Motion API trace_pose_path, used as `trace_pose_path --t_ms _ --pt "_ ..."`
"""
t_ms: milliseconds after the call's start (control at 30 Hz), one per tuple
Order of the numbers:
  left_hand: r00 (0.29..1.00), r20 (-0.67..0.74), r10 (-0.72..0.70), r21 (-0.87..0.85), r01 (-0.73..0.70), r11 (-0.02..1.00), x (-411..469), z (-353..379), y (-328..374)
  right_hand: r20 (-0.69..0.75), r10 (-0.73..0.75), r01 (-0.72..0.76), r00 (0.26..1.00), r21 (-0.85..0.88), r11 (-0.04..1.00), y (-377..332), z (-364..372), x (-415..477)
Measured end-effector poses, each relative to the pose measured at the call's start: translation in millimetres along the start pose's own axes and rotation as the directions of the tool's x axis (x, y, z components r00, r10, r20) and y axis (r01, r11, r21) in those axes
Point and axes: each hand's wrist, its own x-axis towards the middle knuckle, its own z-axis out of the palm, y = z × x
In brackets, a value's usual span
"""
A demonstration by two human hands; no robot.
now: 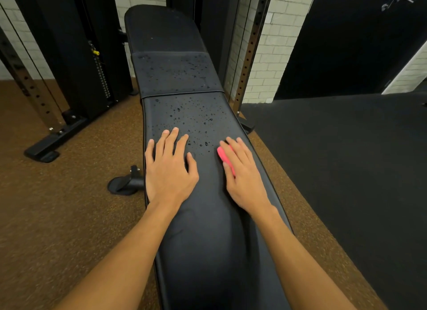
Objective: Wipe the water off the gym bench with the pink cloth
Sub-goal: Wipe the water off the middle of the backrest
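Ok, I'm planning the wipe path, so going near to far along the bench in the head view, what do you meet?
Dry-looking near stretch of the gym bench → left hand and right hand pressing the pink cloth → water droplets → seam, wet middle pad → far pad.

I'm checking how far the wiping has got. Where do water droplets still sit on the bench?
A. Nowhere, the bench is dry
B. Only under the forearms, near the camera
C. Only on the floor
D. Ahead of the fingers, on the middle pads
D: droplets bead on the gym bench just beyond the left hand and the right hand, which presses the pink cloth.
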Motion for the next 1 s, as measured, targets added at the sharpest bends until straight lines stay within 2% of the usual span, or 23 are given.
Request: trace_pose_path --t_ms 67,200,267,367,433,600,633,700,767,833,900,1000 --pt "1.000 -0.001 0.003 0.004 -0.003 1.000 1 0 0 -0.044 0.029 -0.029 0.999 0.003 1.000 10 -4 -13" --pt "1.000 -0.004 0.005 0.008 -0.005 1.000 0 1 0 -0.124 0.275 -0.273 0.953 0.038 0.961 11 6 31" --pt "1.000 -0.006 0.002 0.002 -0.002 1.000 0 1 -1 -0.099 0.220 -0.219 0.970 0.021 0.976 -1 12 44" --pt "1.000 -0.008 -0.001 0.004 0.001 1.000 -1 1 -1 0.000 -0.004 0.004 1.000 -0.014 1.000 -6 9 19" --pt "1.000 -0.007 -0.001 0.002 0.001 1.000 0 2 -1 0.009 -0.033 0.033 0.999 -0.031 0.999 3 0 -6" --pt "1.000 -0.010 -0.001 0.005 0.001 1.000 0 1 0 -0.089 0.255 -0.254 0.963 0.026 0.967 14 1 31" --pt "1.000 -0.012 0.000 -0.002 0.000 1.000 -1 1 0 -0.094 0.251 -0.250 0.963 0.023 0.968 9 5 42" --pt "1.000 -0.015 -0.009 -0.005 0.009 1.000 -1 0 0 -0.057 0.131 -0.131 0.990 0.004 0.991 -3 12 48" --pt "1.000 -0.017 -0.009 -0.006 0.009 1.000 -1 0 -1 0.039 -0.009 0.010 0.999 -0.012 1.000 -9 11 28" --pt "1.000 -0.023 -0.013 -0.014 0.013 1.000 -1 0 -1 0.069 -0.075 0.076 0.995 -0.011 0.997 1 2 1" --pt "1.000 -0.026 -0.014 -0.014 0.014 1.000 -1 0 -2 0.015 0.001 -0.001 1.000 0.003 1.000 19 -6 -10" --pt "0.999 -0.030 -0.016 -0.012 0.015 1.000 -1 0 -2 -0.046 0.246 -0.244 0.968 0.045 0.969 29 -6 14"
